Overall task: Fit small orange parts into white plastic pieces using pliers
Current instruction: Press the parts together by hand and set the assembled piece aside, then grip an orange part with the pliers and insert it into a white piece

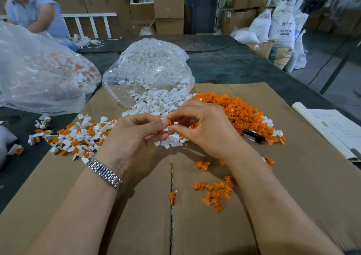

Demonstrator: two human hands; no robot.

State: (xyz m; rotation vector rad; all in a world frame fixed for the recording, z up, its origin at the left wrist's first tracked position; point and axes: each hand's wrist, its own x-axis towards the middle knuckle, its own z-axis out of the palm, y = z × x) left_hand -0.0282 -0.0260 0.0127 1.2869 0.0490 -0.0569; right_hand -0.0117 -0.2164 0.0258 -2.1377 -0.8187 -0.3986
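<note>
Our left hand (pixel 134 135) pinches a white piece (pixel 166 129); our right hand (pixel 203 126) pinches a tiny orange part (pixel 169 122), light, hard and slippery, held by its edges

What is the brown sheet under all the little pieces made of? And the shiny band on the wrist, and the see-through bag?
The brown sheet looks like cardboard: matte, tan, with a seam where two flaps meet. The wrist band seems to be metal, since its small links gleam silver. The see-through bag looks like thin plastic film, glossy and crinkled, with white pieces showing through it.
</note>
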